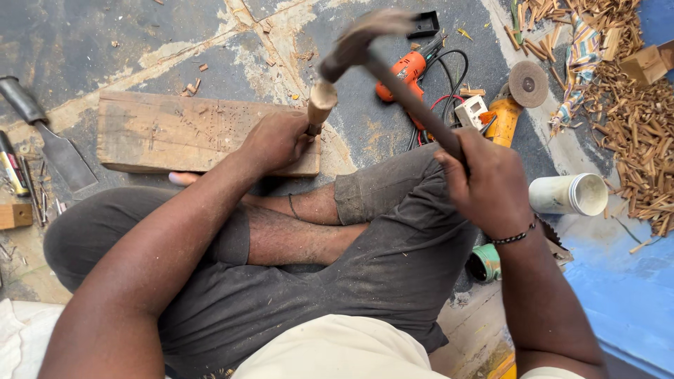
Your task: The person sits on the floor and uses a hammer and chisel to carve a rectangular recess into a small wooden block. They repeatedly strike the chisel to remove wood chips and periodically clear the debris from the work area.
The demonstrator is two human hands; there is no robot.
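Observation:
I sit cross-legged on the floor. My left hand (276,140) grips a chisel by its pale wooden handle (321,104), held upright against the near edge of a thick wooden plank (175,132). My right hand (488,181) is shut on the long dark handle of a hammer (365,38), whose blurred head hangs just above the chisel handle's top. The chisel's blade is hidden behind my left hand.
A wide flat chisel (49,137) lies at the left. An orange drill (407,70), cables, and a yellow angle grinder with disc (516,95) lie beyond my knee. A white cylindrical container (569,194) and a green can (484,263) sit at the right, wood chips (632,119) beyond.

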